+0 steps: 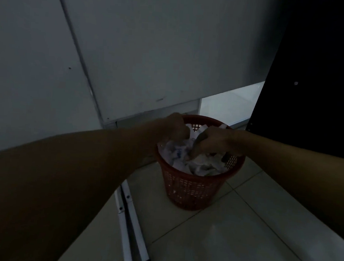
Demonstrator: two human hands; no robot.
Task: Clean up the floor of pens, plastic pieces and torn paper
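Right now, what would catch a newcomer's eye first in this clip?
The red mesh basket on the tiled floor, heaped with crumpled paper. Both hands meet over its rim, the left hand and right hand with fingers curled into the paper. Two white tubes lie at lower left.

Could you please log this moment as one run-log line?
stage: binning paper | hands: left hand, right hand over red basket | contents: crumpled paper | grip: unclear

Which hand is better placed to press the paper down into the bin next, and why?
Probably the right hand: it already lies low on the paper inside the bin. The left hand sits higher, near the rim.
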